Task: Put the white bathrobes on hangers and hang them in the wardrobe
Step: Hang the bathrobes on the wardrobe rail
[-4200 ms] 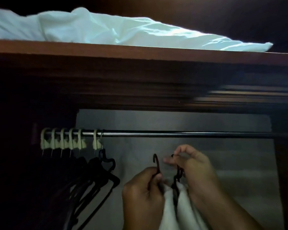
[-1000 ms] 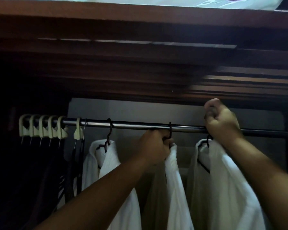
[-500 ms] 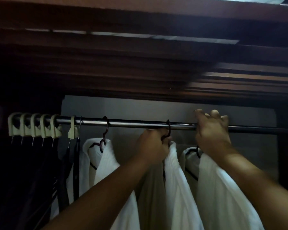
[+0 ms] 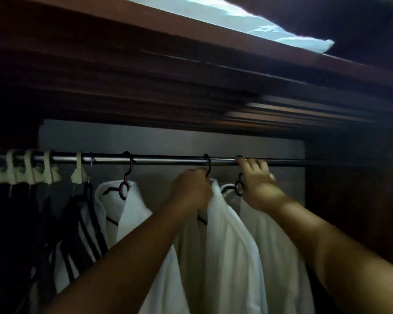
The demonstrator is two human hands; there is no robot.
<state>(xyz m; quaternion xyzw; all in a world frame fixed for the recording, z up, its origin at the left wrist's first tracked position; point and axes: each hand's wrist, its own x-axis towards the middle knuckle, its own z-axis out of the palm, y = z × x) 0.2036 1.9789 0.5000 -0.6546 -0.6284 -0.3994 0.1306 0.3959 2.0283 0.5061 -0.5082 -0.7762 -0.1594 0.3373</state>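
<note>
left grip (image 4: pixel 192 189) is clenched round the neck of the middle hanger (image 4: pixel 208 168), at the collar of the middle bathrobe (image 4: pixel 232 245). right grip (image 4: pixel 255 176) curls its fingers over the rail (image 4: pixel 163 160), just beside the right bathrobe (image 4: pixel 279 245) hook. left bathrobe (image 4: pixel 132 214) hangs apart on the same rail. further left, dark hangers (image 4: pixel 82 223) and cream rings (image 4: pixel 21 171). white bedding (image 4: pixel 281 35) lies on the top shelf (image 4: pixel 191 41).
</note>
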